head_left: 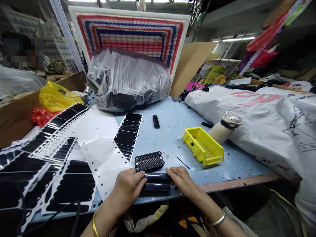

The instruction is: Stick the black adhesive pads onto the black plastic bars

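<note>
My left hand [129, 184] pinches the left end of a glossy black strip [156, 178] close to the table's front edge. On the strip's right end, the fingers of my right hand [181, 179] are closed. A second smooth black strip [156, 188] lies just below, parallel to the first. Right behind them sit several black pieces with a textured, mesh-like face [149, 162] and small rings at their ends. A small ridged black piece [156, 121] is farther back. To the left lie white backing sheets [98, 159] and a sheet of black stickers [128, 135].
An open yellow bin [203, 146] stands at the right, beside a cream bottle [224, 127]. A thin black stick [183, 163] lies nearer me. A plastic-wrapped bundle [128, 80] leans at the back against a striped basket [133, 29]. White sacks [254, 118] border the right side.
</note>
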The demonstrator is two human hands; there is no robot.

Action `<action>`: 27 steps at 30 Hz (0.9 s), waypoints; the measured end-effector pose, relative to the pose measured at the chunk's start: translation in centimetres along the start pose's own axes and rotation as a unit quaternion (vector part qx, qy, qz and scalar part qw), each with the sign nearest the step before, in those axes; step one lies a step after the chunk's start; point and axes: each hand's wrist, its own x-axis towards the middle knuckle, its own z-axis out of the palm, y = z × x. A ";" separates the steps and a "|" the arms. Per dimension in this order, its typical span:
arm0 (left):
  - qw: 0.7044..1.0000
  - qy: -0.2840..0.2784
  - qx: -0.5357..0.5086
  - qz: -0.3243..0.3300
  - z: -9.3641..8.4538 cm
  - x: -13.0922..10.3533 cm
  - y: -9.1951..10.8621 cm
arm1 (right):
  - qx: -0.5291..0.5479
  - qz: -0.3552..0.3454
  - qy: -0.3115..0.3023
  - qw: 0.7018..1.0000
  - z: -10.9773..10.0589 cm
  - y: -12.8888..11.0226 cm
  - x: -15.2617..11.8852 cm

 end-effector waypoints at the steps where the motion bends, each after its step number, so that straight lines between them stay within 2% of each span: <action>1: 1.000 0.029 0.007 0.011 0.0 0.2 0.8 | -0.006 -0.004 0.003 1.000 0.1 0.1 0.0; 3: 0.997 0.060 -0.014 0.055 0.2 0.5 2.8 | -0.020 -0.013 0.018 1.000 0.4 0.3 0.0; 4: 0.995 0.048 -0.037 0.080 0.6 0.7 3.9 | -0.027 -0.018 0.027 0.999 0.6 0.4 0.0; 7: 0.988 -0.058 -0.088 0.112 2.0 1.1 6.2 | -0.035 -0.030 0.044 0.998 1.3 0.8 0.0; 10: 0.984 -0.115 -0.109 0.079 2.8 0.7 6.4 | -0.039 -0.040 0.056 0.997 1.8 1.2 0.0; 14: 0.987 -0.101 -0.118 0.039 2.0 -0.4 4.6 | -0.047 -0.047 0.068 0.995 2.0 1.5 -0.1; 20: 0.997 -0.001 -0.071 0.012 -0.6 -3.3 1.1 | -0.068 -0.039 0.063 0.995 1.8 1.6 0.0; 24: 0.995 0.066 0.067 -0.028 -2.8 -5.7 -2.9 | -0.020 -0.024 0.061 0.998 1.4 1.9 0.3; 27: 0.976 0.049 0.183 -0.111 -3.7 -6.7 -6.0 | 0.059 -0.011 0.076 0.995 0.8 2.4 0.7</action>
